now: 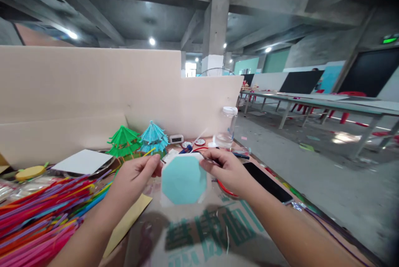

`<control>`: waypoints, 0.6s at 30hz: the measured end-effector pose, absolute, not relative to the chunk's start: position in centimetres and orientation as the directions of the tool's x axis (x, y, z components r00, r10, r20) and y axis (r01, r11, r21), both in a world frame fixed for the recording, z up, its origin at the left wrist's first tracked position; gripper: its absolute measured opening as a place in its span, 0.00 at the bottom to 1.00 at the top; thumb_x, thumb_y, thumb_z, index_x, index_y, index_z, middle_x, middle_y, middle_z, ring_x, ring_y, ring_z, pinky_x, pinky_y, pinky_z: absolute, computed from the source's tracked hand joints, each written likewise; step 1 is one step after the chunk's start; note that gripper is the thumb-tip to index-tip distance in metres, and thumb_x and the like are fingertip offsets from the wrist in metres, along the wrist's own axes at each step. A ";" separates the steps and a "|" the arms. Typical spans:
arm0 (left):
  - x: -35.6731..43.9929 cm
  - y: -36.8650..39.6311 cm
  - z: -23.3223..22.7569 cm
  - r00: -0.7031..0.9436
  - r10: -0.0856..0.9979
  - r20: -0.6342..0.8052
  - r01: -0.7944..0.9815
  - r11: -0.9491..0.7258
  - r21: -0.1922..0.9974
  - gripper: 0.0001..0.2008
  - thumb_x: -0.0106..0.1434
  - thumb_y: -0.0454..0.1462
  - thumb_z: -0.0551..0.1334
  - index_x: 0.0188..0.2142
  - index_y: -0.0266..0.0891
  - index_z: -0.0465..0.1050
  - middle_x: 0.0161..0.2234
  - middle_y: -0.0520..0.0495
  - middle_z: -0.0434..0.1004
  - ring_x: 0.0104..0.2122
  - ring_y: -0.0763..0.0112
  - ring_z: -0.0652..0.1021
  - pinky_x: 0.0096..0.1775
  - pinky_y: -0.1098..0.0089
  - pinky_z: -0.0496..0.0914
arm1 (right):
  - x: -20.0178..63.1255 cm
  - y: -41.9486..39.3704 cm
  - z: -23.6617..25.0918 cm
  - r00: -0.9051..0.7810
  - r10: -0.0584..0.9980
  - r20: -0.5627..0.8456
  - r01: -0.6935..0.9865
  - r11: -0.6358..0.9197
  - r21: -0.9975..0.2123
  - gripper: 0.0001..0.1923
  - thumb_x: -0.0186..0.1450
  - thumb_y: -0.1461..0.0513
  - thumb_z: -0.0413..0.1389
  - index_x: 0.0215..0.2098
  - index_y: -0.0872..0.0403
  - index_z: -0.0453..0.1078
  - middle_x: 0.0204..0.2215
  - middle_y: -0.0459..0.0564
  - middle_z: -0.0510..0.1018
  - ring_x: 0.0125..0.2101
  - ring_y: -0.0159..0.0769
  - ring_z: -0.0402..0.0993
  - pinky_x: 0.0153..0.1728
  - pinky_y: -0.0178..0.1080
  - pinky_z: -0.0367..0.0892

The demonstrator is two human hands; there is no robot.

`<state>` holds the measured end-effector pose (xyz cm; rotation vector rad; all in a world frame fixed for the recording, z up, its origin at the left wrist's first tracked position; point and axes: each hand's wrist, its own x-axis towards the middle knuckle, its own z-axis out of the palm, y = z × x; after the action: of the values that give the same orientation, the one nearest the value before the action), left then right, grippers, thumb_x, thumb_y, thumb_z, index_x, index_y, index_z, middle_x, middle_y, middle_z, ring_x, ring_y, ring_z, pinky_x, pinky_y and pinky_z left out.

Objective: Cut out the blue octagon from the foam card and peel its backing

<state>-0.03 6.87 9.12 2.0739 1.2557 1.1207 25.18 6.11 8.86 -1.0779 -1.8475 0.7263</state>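
Note:
My left hand (137, 173) pinches the left edge of a light blue octagonal paper piece (183, 180) together with a thin yellow stick (149, 152). My right hand (226, 170) grips the paper's right edge and also holds slim metal tweezers (209, 159). The paper hovers just above the printed cardboard tabletop (199, 233). Behind it stand a green paper umbrella (124, 141) and a blue paper umbrella (153, 136).
A heap of colourful straws (40, 213) lies at the left. A black phone (267, 182) and red-handled scissors (226, 189) lie right of my right hand. A clear bottle (227, 128) stands by the cardboard wall (93, 88). The floor drops off at the right.

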 end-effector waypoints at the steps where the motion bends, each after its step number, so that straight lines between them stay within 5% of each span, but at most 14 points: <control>1: -0.4 6.8 9.2 0.236 0.888 0.394 0.497 -0.459 0.737 0.23 0.66 0.52 0.54 0.25 0.38 0.73 0.25 0.49 0.76 0.29 0.67 0.75 0.32 0.72 0.67 | 25.2 6.0 8.8 -0.267 0.885 0.382 0.382 0.461 -0.801 0.15 0.65 0.52 0.54 0.27 0.53 0.63 0.22 0.41 0.60 0.24 0.28 0.56 0.24 0.32 0.54; 6: -1.4 6.1 9.1 0.261 0.910 0.321 0.333 -0.397 0.855 0.23 0.62 0.52 0.60 0.48 0.39 0.75 0.33 0.44 0.80 0.32 0.65 0.78 0.35 0.69 0.73 | 25.3 5.6 9.1 -0.281 0.872 0.401 0.414 0.487 -0.769 0.14 0.65 0.52 0.54 0.28 0.53 0.65 0.22 0.41 0.61 0.24 0.29 0.56 0.23 0.32 0.54; 12: -0.5 5.9 8.3 0.379 0.896 0.233 0.424 -0.391 0.817 0.18 0.61 0.49 0.62 0.26 0.38 0.77 0.25 0.47 0.77 0.25 0.69 0.74 0.28 0.73 0.69 | 25.0 5.3 9.2 -0.347 0.824 0.447 0.527 0.566 -0.634 0.08 0.63 0.60 0.55 0.27 0.54 0.68 0.24 0.43 0.67 0.26 0.29 0.61 0.26 0.32 0.55; 18: -1.3 7.5 7.6 0.385 0.884 0.266 0.512 -0.444 0.735 0.18 0.64 0.48 0.57 0.28 0.39 0.76 0.24 0.50 0.75 0.26 0.69 0.74 0.28 0.74 0.67 | 26.1 6.4 8.6 -0.406 0.830 0.383 0.638 0.557 -0.531 0.08 0.65 0.60 0.54 0.28 0.54 0.68 0.24 0.43 0.69 0.26 0.29 0.62 0.26 0.32 0.54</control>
<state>-1.32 7.55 7.62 2.0974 1.1943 0.8842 26.14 6.43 8.61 -1.1728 -2.1724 0.4012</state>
